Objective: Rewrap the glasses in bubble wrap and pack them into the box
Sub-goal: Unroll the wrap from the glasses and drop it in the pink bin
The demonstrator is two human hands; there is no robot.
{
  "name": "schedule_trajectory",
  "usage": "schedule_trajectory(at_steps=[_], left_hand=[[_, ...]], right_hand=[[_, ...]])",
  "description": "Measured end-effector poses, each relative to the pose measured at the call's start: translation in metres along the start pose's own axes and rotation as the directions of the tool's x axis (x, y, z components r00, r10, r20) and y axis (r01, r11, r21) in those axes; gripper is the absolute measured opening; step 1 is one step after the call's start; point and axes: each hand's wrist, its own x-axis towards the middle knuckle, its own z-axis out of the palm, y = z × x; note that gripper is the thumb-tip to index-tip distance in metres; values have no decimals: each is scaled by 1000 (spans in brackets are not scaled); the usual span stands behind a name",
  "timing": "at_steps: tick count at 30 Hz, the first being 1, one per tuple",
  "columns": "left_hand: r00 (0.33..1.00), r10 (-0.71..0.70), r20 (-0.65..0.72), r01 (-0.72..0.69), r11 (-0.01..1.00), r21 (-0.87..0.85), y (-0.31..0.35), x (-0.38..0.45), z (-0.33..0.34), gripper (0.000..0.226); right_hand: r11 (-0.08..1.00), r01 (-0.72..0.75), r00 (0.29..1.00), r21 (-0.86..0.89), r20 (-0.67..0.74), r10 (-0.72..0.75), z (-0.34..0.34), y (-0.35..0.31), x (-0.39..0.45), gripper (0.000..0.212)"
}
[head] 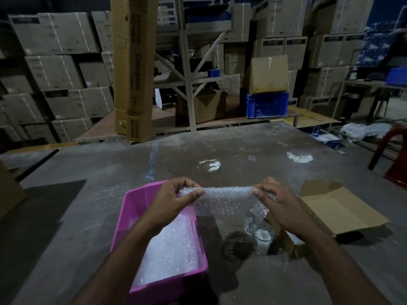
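A sheet of bubble wrap (226, 202) hangs stretched between my two hands above the table. My left hand (174, 200) pinches its top left corner and my right hand (280, 204) pinches its top right corner. Under the sheet a clear glass (263, 238) stands upright on the table. A dark round object (236, 245) lies just left of the glass. The open cardboard box (339, 211) sits at the right, partly hidden behind my right forearm.
A pink plastic bin (134, 208) with more bubble wrap (171, 249) inside stands at the left under my left arm. The grey table (220, 155) stretches ahead. A red chair (394, 155) is at the far right, with stacked cartons and a tall carton (132, 69) behind.
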Motion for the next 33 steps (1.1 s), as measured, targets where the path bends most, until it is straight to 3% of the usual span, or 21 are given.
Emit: schedule_trajectory(at_steps=[5,10,15,19,24,27,30,33], left_hand=[[1000,6,24,-6,1000,-18,-2,2,2,8],[998,-3,69,1,999,34,-4,0,1,21],[996,-10,90,7,1000,29,0,-2,-2,20],[996,-26,89,29,999,-33,1,-3,-2,31],[998,-20,59,20,1000,-9,0,-4,-3,24],[996,-40,81,38,999,31,0,-7,-4,26],[994,-44,98,38,997,64,-4,-7,-7,26],[985,-89,144,89,996,8,-3,-10,-7,25]], right_hand=[[998,-17,999,55,32,15,-1,-2,-1,32],[998,-29,999,63,45,26,1,-5,-1,38],[993,-59,997,104,50,54,-2,-4,-3,17],[997,-72,995,14,64,71,1,0,-2,21],[999,11,1000,-40,1,-11,3,0,2,4],[999,11,1000,-31,24,-10,2,-2,3,19],[999,-17,1000,33,9,17,2,-7,2,15],[995,-55,998,87,-15,56,2,-8,1,24]])
